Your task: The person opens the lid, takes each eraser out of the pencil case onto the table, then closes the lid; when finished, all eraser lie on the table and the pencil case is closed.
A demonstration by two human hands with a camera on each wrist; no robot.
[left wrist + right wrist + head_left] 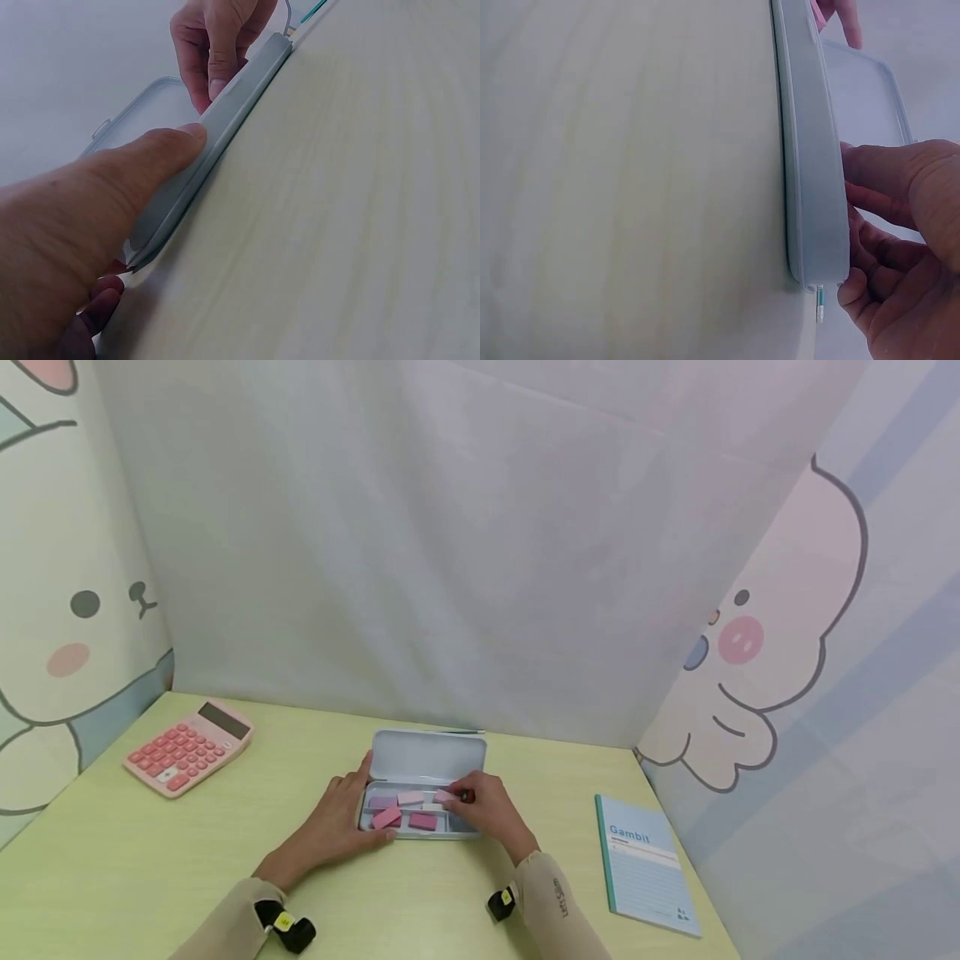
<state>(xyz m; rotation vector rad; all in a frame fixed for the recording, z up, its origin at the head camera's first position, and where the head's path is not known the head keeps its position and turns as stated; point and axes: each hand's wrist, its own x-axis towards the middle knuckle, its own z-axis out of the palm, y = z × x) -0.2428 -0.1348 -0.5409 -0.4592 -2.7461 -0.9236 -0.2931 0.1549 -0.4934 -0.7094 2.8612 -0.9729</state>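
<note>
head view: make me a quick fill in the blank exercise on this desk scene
The cover of the notebook shows the large word ____.
The pink calculator lies to the person's ____ of the pencil case.
The right hand holds a pale pink eraser at the case, whose lid is not closed but ____.

Missing words: Gambit; left; open

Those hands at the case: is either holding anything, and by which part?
The right hand appears to pinch a pale pink block by its right end. The left hand grips the case at its left end, thumb against the front wall.
</note>
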